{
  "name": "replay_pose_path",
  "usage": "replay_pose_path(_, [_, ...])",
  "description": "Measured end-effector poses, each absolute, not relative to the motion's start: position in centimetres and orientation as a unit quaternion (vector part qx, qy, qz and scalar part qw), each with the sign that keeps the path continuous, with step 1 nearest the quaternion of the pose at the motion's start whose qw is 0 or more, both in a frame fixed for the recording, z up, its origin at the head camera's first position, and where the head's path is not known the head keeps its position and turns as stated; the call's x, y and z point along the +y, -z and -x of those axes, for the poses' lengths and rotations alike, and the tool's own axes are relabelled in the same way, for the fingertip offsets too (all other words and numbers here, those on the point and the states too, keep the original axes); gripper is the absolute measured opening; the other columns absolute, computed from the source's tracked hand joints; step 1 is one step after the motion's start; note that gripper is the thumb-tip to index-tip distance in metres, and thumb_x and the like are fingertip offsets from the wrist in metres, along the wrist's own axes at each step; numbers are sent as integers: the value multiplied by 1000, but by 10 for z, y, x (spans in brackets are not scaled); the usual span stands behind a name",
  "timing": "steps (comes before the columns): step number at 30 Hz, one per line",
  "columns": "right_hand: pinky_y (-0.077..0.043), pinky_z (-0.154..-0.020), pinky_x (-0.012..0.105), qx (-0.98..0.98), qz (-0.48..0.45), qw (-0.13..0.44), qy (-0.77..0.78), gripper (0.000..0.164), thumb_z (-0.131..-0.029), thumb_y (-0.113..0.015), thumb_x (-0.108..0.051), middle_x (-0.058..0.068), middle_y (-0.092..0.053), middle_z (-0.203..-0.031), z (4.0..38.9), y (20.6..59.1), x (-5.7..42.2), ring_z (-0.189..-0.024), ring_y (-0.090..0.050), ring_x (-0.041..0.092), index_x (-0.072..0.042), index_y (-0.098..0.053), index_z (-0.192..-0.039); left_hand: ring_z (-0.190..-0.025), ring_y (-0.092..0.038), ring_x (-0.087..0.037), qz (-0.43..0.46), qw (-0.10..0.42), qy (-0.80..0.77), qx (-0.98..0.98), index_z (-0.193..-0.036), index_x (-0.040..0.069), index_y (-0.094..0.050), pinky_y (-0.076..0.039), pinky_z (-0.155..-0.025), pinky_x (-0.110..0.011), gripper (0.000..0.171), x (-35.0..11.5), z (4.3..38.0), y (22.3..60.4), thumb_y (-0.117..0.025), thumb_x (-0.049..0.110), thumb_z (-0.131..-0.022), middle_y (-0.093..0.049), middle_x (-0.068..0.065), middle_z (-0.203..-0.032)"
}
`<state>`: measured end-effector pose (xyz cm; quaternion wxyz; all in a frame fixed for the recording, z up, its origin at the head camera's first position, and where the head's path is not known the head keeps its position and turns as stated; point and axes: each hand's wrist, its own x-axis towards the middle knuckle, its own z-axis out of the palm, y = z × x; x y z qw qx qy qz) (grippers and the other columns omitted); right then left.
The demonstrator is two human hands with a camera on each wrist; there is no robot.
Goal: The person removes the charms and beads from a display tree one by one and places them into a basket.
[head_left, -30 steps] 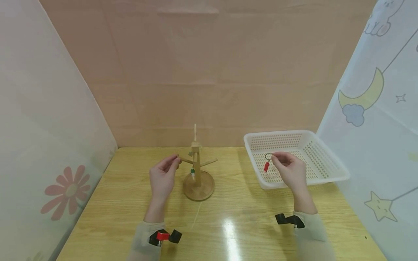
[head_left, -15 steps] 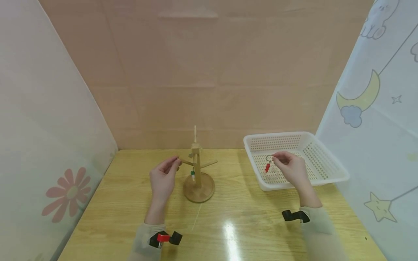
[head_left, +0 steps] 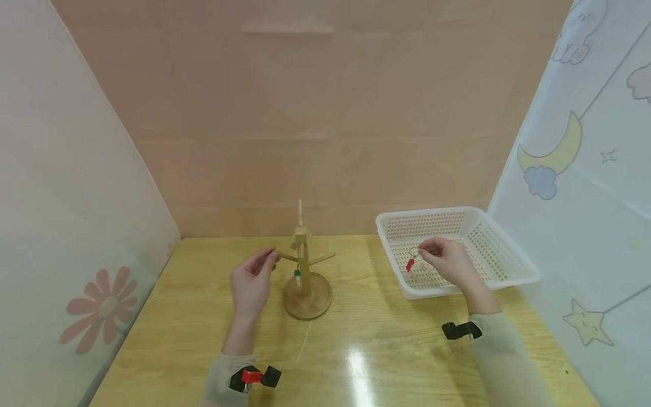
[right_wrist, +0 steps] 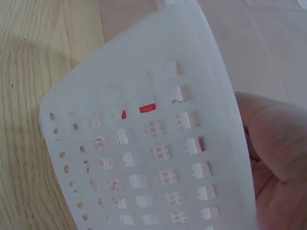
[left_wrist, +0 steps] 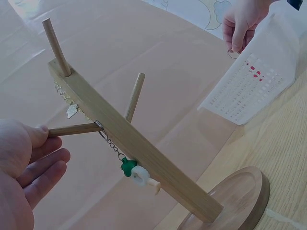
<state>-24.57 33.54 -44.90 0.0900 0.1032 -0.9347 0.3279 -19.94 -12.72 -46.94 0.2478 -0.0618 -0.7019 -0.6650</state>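
Red keychain (head_left: pixel 409 265), pinched by right fingers (head_left: pixel 433 243), within white basket (head_left: pixel 432 293), left fingers (left_wrist: pixel 45 166) gripping peg (left_wrist: pixel 74 130)

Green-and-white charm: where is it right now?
Head view, left of centre and of the white basket: the green-and-white charm hangs beside the wooden stand's post, from the peg that the left hand pinches.

A printed flower (head_left: pixel 108 306), moon (head_left: pixel 563 154) and star (head_left: pixel 587 323) flank a brownish backdrop (head_left: pixel 285 102).
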Motion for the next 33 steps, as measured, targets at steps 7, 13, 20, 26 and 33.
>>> replay_pose_path(7, [-65, -81, 45, -942, -110, 68, -311, 17, -105, -72, -16, 10, -79, -103, 254, 452, 334, -93, -74, 27, -2, -77, -113, -90, -77, -9, 62, 252, 667, -698, -114, -3, -79, -65, -82, -24, 16, -128, 201, 472, -75, 5, -101, -79, -20, -104])
replay_pose_path(13, [-63, -81, 46, -943, -105, 45, -311, 18, -104, -72, -17, 6, -78, -99, 258, 455, 333, -90, -72, 24, -2, -78, -112, -93, -78, -18, 55, 243, 671, -698, -116, -3, -78, -65, -83, -25, 17, -128, 199, 471, -74, 3, -102, -79, -21, -106])
replay_pose_path(20, [-62, -84, 48, -949, -91, 28, -302, 16, -105, -71, -17, 5, -77, -101, 265, 461, 334, -93, -71, 23, -4, -78, -112, -93, -78, -22, 63, 246, 662, -705, -116, -4, -78, -65, -83, -23, 17, -130, 199, 472, -74, 4, -102, -79, -20, -104])
replay_pose_path(26, [-63, -80, 50, -951, -84, 42, -294, 16, -105, -71, -18, 9, -78, -100, 269, 462, 333, -92, -72, 28, -4, -78, -111, -89, -76, -7, 67, 253, 654, -710, -115, -3, -79, -65, -82, -25, 16, -129, 200, 473, -75, 4, -101, -80, -16, -104])
replay_pose_path(33, [-63, -84, 52, -953, -80, 42, -291, 16, -105, -71, -16, 9, -77, -102, 269, 461, 334, -94, -72, 28, -3, -77, -112, -87, -76, -8, 68, 260, 650, -711, -114, -3, -79, -66, -80, -24, 16, -129, 201, 472, -75, 3, -101, -80, -15, -102])
